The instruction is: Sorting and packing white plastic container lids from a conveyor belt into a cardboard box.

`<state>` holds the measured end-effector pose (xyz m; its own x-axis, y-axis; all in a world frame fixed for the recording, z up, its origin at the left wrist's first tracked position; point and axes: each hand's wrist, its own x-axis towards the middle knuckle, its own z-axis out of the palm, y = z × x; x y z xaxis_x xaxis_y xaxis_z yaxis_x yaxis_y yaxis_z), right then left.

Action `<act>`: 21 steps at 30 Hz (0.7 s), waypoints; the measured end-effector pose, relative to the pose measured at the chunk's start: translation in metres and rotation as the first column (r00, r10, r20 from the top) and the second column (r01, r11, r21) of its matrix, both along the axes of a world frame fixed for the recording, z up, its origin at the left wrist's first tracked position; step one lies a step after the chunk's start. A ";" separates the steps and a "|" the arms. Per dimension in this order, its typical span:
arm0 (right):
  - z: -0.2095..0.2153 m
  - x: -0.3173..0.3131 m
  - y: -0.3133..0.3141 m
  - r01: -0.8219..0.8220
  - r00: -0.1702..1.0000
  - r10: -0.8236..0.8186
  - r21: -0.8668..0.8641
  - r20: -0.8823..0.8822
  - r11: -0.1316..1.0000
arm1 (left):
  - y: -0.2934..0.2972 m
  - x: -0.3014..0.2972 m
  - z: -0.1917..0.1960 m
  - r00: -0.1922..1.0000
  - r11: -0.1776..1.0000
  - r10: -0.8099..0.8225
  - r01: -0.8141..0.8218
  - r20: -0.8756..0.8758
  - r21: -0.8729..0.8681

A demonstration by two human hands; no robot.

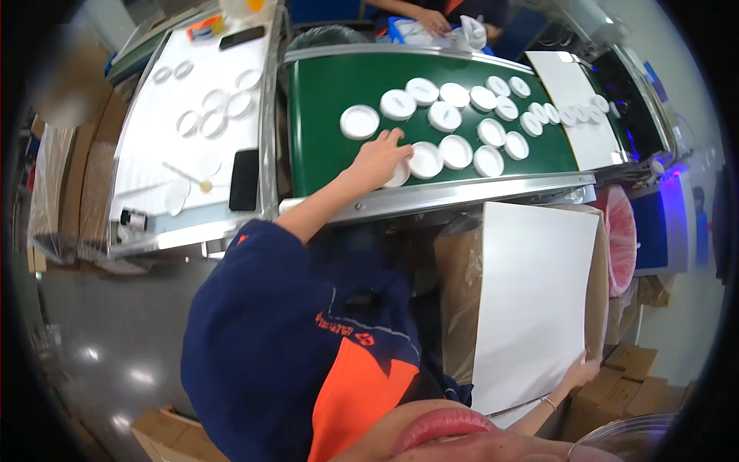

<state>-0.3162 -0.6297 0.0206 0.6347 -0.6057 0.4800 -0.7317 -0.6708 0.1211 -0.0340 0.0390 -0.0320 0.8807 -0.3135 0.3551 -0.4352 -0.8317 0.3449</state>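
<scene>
My left hand (pixel 378 161) reaches over the near edge of a green conveyor belt (pixel 319 100), palm down, its fingers bent and slightly apart. Under its thumb side lies a white round lid (pixel 398 177), partly hidden by the hand. Close by are another white lid (pixel 359 122) and a shallow white lid (pixel 426 160) with a raised rim. Several more lids are spread to the right, some with dark print. Low on the right, my right hand (pixel 581 373) grips the edge of a large white board (pixel 535 300), which leans over an open cardboard box (pixel 459 292).
On the left, a white table (pixel 150 165) bears clear rings (pixel 213 123), two dark phones (pixel 245 180) and an orange tape roll (pixel 205 29). Across the belt, another person's hands (pixel 433 21) work at a blue bin (pixel 396 31). A pink-lined bin (pixel 618 239) stands right.
</scene>
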 end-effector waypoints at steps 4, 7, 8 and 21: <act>-0.042 0.057 0.113 -0.398 0.888 0.455 0.611 0.069 0.684 | 0.002 0.001 0.012 0.996 0.996 -0.018 0.026 -0.085 0.088; -0.058 0.078 0.183 -0.487 0.671 0.732 0.815 0.119 0.313 | 0.001 0.009 0.021 0.994 0.989 -0.066 0.076 -0.087 0.128; -0.056 0.080 0.200 -0.491 0.680 0.720 0.815 0.137 0.308 | 0.000 0.009 0.027 0.990 0.983 -0.102 0.115 -0.097 0.143; -0.014 0.076 0.256 -0.502 0.587 0.797 0.837 0.144 0.219 | 0.012 0.032 0.036 0.875 0.822 -0.480 0.474 -0.066 0.316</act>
